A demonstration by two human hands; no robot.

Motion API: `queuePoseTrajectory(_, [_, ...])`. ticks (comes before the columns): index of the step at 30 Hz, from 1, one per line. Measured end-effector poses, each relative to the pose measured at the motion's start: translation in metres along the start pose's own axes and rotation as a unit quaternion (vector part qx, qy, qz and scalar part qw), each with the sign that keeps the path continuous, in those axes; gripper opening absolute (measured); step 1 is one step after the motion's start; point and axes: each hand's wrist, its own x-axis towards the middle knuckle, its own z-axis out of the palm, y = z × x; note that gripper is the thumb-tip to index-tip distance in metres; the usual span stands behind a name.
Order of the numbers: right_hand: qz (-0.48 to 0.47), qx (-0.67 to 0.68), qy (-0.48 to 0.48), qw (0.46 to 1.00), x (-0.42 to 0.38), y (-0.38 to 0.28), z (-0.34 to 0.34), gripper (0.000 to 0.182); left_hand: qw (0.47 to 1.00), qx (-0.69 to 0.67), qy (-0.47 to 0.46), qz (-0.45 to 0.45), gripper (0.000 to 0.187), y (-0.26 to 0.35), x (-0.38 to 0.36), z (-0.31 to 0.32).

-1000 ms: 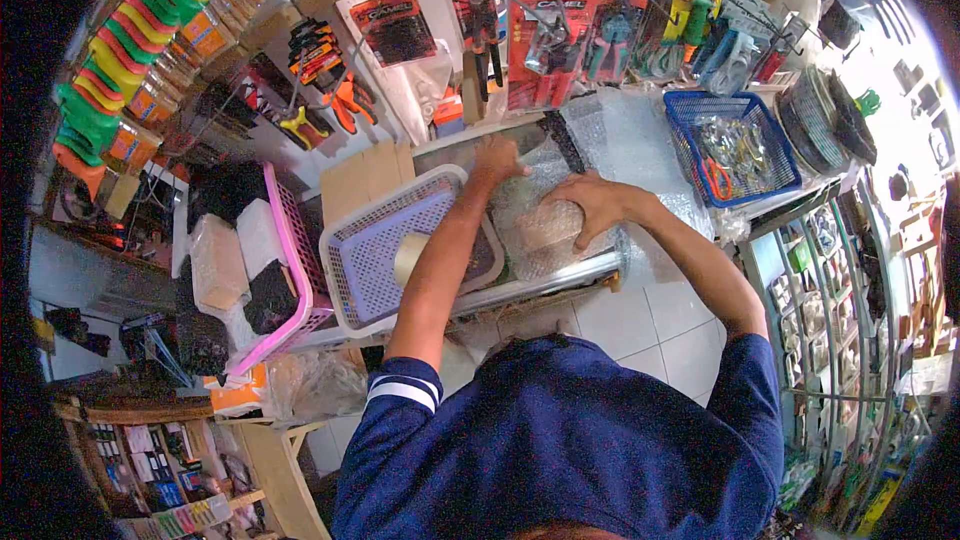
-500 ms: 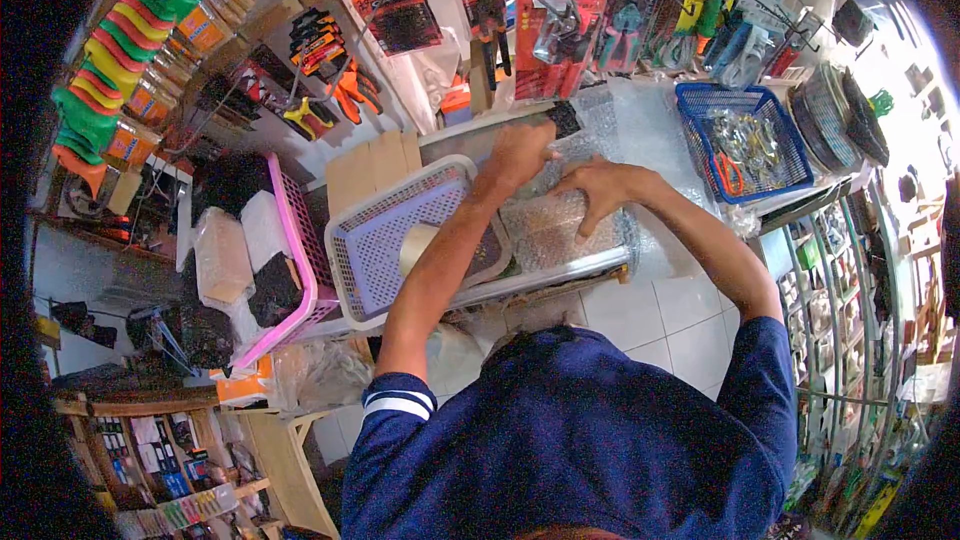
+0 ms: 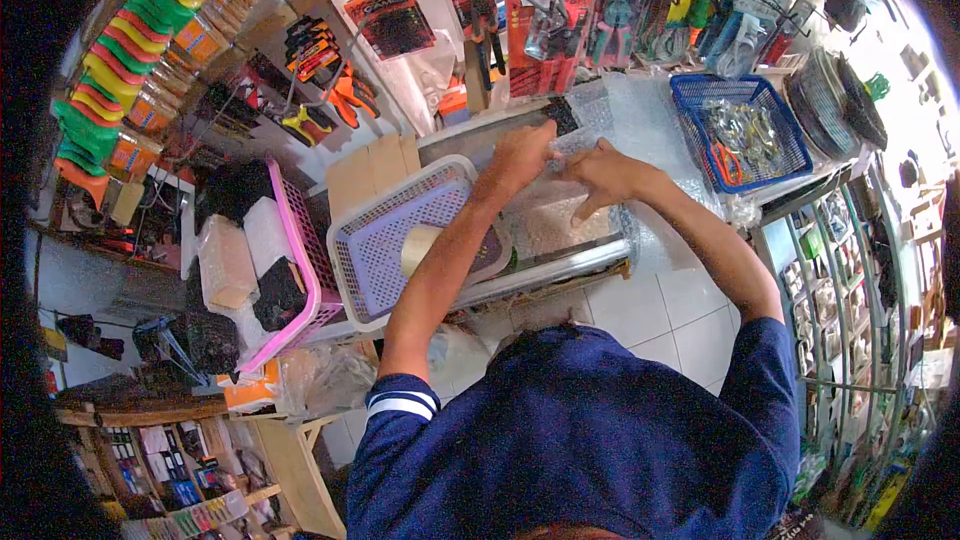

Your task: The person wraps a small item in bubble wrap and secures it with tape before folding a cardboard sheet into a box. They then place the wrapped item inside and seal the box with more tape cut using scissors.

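Observation:
A brown package in clear bubble wrap (image 3: 560, 223) lies on the counter beside a light plastic basket. My left hand (image 3: 520, 155) is closed at the upper edge of the package, with its fingers curled on the wrap. Just to the right is my right hand (image 3: 612, 178), its thumb and fingers spread over the package's upper right part. More bubble wrap (image 3: 640, 125) stretches across the counter to the right. A roll of tape (image 3: 418, 248) sits in the light basket (image 3: 378, 250), partly behind my left forearm.
A pink basket (image 3: 310, 285) with wrapped boxes stands at the left. Brown cardboard (image 3: 372, 175) lies behind the light basket. At the right is a blue basket (image 3: 742, 135) of metal pieces, beside dark coils (image 3: 825, 110). Packaged tools (image 3: 550, 30) hang above the counter.
My right hand has lifted slightly and its fingers have drawn up toward the package's upper edge. The wrap's right side has shifted. My left hand stays at nearly the same spot.

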Motion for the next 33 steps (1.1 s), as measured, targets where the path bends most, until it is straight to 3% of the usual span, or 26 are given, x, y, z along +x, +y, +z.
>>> queuePoseTrajectory(2, [0.02,0.017,0.036,0.999,-0.007,0.001,0.004,0.074,0.999,-0.015,0.035,0.023,0.026,-0.007,-0.001,0.008])
queuePoseTrajectory(5, [0.065,0.016,0.083,0.994,-0.016,-0.002,0.01,0.062,0.999,-0.042,0.019,-0.025,0.028,-0.001,0.001,0.001])
queuePoseTrajectory(8, [0.039,0.047,0.146,0.987,-0.015,0.01,0.026,0.058,0.994,-0.087,0.06,-0.018,0.033,0.004,-0.003,0.005])
queuePoseTrajectory(14, [0.138,0.171,0.187,0.958,-0.024,-0.005,0.024,0.057,0.99,-0.083,0.117,-0.009,0.041,0.036,-0.018,-0.007])
queuePoseTrajectory(17, [0.178,0.242,0.24,0.923,-0.024,0.004,0.043,0.056,0.994,-0.067,0.062,-0.067,0.042,0.046,-0.029,-0.003])
queuePoseTrajectory(20, [0.201,0.286,0.281,0.894,-0.02,0.002,0.051,0.056,0.991,0.026,0.132,-0.024,0.033,0.051,-0.043,0.014])
queuePoseTrajectory(23, [0.218,0.29,0.341,0.868,-0.017,0.002,0.065,0.06,0.995,0.037,0.084,-0.029,0.026,0.048,-0.052,0.013])
queuePoseTrajectory(26, [0.247,0.304,0.399,0.829,-0.019,-0.01,0.066,0.076,0.992,0.042,0.121,0.016,0.016,0.063,-0.064,0.006])
queuePoseTrajectory(29, [0.263,0.293,0.4,0.828,-0.025,-0.024,0.058,0.09,0.993,0.071,0.083,0.048,0.016,0.07,-0.074,0.002])
queuePoseTrajectory(33, [0.223,0.254,0.379,0.861,-0.027,-0.022,0.058,0.081,0.985,0.125,0.095,0.068,0.02,0.078,-0.086,0.006])
